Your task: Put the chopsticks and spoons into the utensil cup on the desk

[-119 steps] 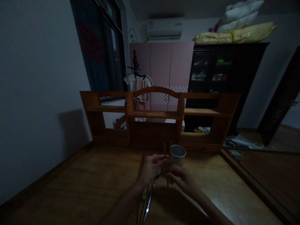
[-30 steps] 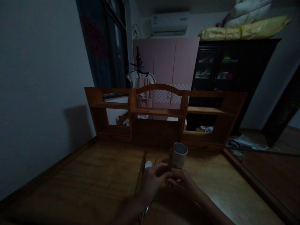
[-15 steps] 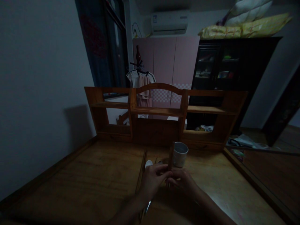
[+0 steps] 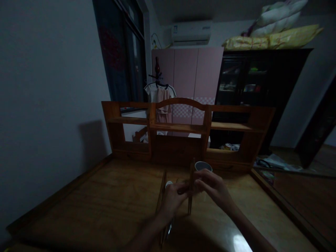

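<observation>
Shifted since half a second ago: upward and to the right for the right hand (image 4: 214,185), from low on the upright chopsticks (image 4: 192,169) to a place in front of the mug (image 4: 203,166), leaving more of the lower ends in sight. Pinched between thumb and fingers of the left hand (image 4: 173,201), the same slim wooden chopsticks, nearly vertical over the middle of the desk (image 4: 126,189), tips down; cannot tell whether touching the wood. At the right hand, fingers bent toward the chopsticks and blurred; cannot tell whether gripping or merely beside. Just behind, half covered, the mug, rim up, toward the far side.

Lying lengthwise under and beside the left forearm: other chopsticks (image 4: 161,187), a white spoon (image 4: 168,183) with little more than the bowl showing past the left hand, and a shiny metal utensil (image 4: 170,226), too hidden to identify.

Along the far edge, a wooden shelf unit (image 4: 178,148) with an arched middle. To the left, a pale wall (image 4: 52,87). Farther back, hanging clothes (image 4: 160,96), a pink wardrobe (image 4: 183,73) below an air conditioner (image 4: 191,33), and, to the right, a dark cabinet (image 4: 283,77) topped with yellow bags (image 4: 291,37).
</observation>
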Available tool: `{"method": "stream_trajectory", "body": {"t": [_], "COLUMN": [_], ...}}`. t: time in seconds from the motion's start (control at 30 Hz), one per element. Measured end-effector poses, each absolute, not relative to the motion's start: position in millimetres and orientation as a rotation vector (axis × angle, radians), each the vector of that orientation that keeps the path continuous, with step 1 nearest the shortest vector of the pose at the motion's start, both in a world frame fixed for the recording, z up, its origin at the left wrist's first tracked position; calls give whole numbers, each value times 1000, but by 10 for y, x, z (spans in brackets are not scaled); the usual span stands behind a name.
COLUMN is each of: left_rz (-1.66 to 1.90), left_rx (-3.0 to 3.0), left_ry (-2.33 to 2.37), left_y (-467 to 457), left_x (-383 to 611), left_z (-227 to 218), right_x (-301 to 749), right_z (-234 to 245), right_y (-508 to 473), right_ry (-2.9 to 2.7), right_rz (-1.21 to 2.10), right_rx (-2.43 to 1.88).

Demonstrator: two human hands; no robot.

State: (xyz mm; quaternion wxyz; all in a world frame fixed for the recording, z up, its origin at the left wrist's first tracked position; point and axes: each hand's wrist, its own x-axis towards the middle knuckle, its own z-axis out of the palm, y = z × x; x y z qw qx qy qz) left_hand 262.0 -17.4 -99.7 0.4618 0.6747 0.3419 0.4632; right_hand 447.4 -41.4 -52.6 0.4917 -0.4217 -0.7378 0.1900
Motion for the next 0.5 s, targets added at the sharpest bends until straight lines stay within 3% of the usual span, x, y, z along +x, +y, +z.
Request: {"method": "stream_trajectory", "body": {"t": [0.5], "left_rz": [1069], "left_rx": [1714], "left_ry": [783], "left_y": [-107], "left_x": [2538], "left_z": [-908], "right_x": [4463], "right_z": [-237], "right_y": [-315], "right_ry": [-1993], "right_rz": [525], "right_rx": [-1042]}}
